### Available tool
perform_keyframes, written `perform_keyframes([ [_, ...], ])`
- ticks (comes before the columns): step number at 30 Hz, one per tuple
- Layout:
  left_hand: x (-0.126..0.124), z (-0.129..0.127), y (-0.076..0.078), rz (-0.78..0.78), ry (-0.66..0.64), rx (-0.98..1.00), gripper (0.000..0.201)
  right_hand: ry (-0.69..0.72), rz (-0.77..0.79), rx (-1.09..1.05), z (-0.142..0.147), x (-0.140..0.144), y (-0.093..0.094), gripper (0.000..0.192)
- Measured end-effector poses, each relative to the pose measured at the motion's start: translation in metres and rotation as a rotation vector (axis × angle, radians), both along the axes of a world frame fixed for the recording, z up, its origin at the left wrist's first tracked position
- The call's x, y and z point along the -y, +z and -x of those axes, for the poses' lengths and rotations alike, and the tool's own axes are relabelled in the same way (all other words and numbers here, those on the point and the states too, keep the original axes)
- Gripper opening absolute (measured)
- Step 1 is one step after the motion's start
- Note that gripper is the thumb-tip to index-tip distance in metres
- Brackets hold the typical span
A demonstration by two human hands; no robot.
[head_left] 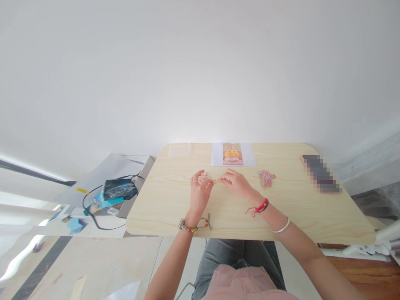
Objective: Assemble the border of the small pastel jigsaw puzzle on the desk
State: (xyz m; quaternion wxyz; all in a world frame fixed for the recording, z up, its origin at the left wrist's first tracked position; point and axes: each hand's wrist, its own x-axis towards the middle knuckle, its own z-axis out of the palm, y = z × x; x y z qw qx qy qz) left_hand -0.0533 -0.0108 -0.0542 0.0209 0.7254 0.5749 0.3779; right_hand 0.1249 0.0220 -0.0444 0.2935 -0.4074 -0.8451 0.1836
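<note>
One pale wooden table (281, 216), white wall (200, 71)

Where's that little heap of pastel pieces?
The heap of pastel pieces lies on the pale wooden table, just right of the right hand.

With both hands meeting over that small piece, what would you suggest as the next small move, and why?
Probably press the small piece onto the cluster in the left hand: the right hand pinches it right beside that cluster, apparently not yet joined. More pieces wait to the right.
</note>
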Motion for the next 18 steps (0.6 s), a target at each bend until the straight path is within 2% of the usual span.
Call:
perform_keyframes([
  [5, -0.002, 0.029, -0.004, 0.072, 0.115, -0.085, 0.010, 0.066, -0.036, 0.187, 0.033, -0.017, -0.006, 0.013],
  [10, -0.002, 0.044, -0.010, 0.111, 0.166, -0.097, 0.008, 0.105, -0.041, 0.268, 0.053, -0.024, -0.007, 0.017],
  [14, 0.003, 0.045, -0.011, 0.105, 0.180, -0.071, 0.010, 0.080, -0.028, 0.269, 0.042, -0.019, -0.003, 0.017],
  [18, 0.006, 0.032, -0.005, 0.065, 0.173, -0.047, 0.010, -0.068, 0.009, 0.207, 0.002, -0.012, -0.006, 0.015],
])
